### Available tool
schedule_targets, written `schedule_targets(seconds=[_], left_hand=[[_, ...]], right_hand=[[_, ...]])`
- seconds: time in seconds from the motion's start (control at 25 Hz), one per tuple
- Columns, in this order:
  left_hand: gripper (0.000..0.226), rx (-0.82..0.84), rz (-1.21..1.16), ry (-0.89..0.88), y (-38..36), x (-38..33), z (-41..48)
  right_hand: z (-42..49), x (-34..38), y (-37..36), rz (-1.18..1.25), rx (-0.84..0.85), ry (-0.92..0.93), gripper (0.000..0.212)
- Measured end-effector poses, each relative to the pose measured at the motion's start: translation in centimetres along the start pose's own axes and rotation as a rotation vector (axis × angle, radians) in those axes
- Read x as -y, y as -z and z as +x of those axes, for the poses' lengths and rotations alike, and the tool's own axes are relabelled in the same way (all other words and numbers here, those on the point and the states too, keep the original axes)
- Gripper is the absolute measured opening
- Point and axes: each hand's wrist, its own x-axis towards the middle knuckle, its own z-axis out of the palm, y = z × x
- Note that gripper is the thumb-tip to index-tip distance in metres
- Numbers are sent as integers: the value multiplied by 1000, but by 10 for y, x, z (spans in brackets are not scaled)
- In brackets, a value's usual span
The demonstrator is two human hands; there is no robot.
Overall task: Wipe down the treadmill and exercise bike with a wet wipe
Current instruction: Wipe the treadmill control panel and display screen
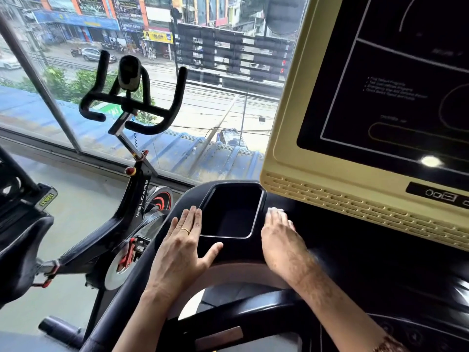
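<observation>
I stand at the treadmill, whose black console (pixel 355 250) fills the lower right under a gold-framed display (pixel 380 97). My left hand (pixel 182 247) lies flat on the console's left side, fingers straight, thumb at the edge of the recessed cup tray (pixel 229 212). My right hand (pixel 283 240) presses a white wet wipe (pixel 275 211) onto the console just right of the tray; only the wipe's edge shows past my fingertips. The black exercise bike (pixel 132 199) stands to the left, handlebars (pixel 132 102) raised toward the window.
A large glass window (pixel 215 110) runs behind both machines, overlooking a street. The bike's saddle (pixel 17 250) sits at the far left over a pale floor (pixel 76 212). The treadmill's black handrail (pixel 228 313) curves below my forearms.
</observation>
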Motion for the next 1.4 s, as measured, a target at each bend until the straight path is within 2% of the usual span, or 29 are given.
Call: schedule_targets(seconds=[0.08, 0.2, 0.28, 0.36, 0.44, 0.56, 0.68, 0.8, 0.88, 0.92, 1.04, 1.12, 1.2, 1.24, 1.4], left_hand=[[94, 4, -5, 0, 0, 0, 1], [94, 9, -15, 9, 0, 0, 0], [94, 20, -20, 13, 2, -1, -2], [94, 16, -31, 14, 1, 0, -2], [94, 44, -20, 14, 1, 0, -1], [99, 55, -29, -1, 6, 0, 1], [106, 73, -86, -17, 15, 6, -6], [101, 57, -103, 20, 25, 16, -23], [92, 81, -140, 75, 33, 26, -33], [95, 118, -159, 87, 36, 32, -37], [114, 206, -293, 107, 48, 51, -49], [114, 203, -405, 162, 57, 62, -62], [106, 172, -462, 176, 62, 65, -72], [99, 160, -477, 197, 62, 66, -76], [89, 100, -523, 239, 60, 62, -85]], right_hand=[[13, -9, 3, 68, -49, 61, 52], [14, -19, 8, 108, -20, -44, 50], [-5, -5, 7, 80, 5, -111, 42], [-24, 16, 11, 55, 26, -59, 30], [-34, 29, 15, 119, -34, -25, 18], [-38, 30, 12, 168, 32, -17, 27], [-37, 35, -2, 260, -16, 27, 26], [-36, 61, -17, 308, -62, 194, 25], [-32, 79, -29, 367, -150, 367, 35], [-28, 90, -28, 425, -74, 457, 43], [-4, 107, -19, 390, -35, 715, 51], [25, 116, -8, 328, -11, 689, 54], [47, 125, 0, 286, -62, 508, 56], [49, 132, 1, 297, -81, 473, 55], [32, 153, -16, 337, 17, 828, 36]])
